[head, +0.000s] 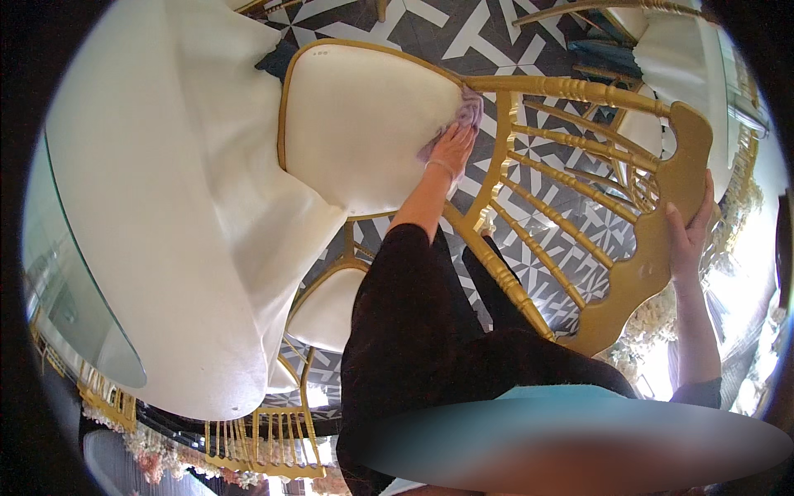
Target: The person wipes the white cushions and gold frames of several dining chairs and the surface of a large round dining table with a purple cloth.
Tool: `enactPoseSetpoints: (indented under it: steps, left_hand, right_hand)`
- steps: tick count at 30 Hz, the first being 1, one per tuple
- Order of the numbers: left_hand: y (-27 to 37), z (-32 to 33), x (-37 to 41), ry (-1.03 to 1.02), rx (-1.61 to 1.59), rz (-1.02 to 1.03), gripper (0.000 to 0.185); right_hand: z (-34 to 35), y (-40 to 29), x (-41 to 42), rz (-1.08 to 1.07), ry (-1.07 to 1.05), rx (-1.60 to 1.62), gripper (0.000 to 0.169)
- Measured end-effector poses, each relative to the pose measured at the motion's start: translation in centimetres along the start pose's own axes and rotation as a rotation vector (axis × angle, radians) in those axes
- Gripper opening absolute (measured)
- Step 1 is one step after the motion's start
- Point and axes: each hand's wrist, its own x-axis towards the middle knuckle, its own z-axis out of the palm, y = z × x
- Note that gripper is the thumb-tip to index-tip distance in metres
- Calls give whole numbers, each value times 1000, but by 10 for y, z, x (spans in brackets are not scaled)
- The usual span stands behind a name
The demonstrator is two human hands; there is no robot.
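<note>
A gold spindle-back chair (502, 137) stands before me with a white padded seat (369, 127). My left hand (454, 147) presses a purple cloth (471, 109) against the back edge of this seat, beside the base of the backrest. Part of the cloth is hidden beneath my palm and fingers. At the far end of the backrest, my right hand (690, 230) grips the wide, wavy-edged top rail (626, 279), with the thumb on the near face.
To the left, a table with a white tablecloth (205, 186) and glass top (80, 273) abuts the seat. Another white-seated chair (332, 304) is tucked beside it. More gold chairs (267, 443) stand lower left. Patterned black-and-white tiles (409, 28) cover the floor. Another draped table (688, 80) is upper right.
</note>
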Motion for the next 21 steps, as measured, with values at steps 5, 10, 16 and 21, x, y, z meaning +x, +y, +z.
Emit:
enactPoseSetpoints:
  steps: [5, 10, 16, 21]
  left_hand:
    - [5, -18, -114, 29, -267, -3, 45]
    - [-24, -8, -148, -83, -74, 44, 47]
    - [-166, -45, -47, 37, 20, -483, 53]
    - [-252, -29, -35, 185, -70, -778, 53]
  right_hand:
    - [0, 3, -4, 45, -16, 67, 70]
    - [2, -1, -3, -11, 8, -30, 69]
    - [-6, 4, -6, -38, -17, -184, 65]
    - [-7, 5, 1, -76, -39, -291, 65]
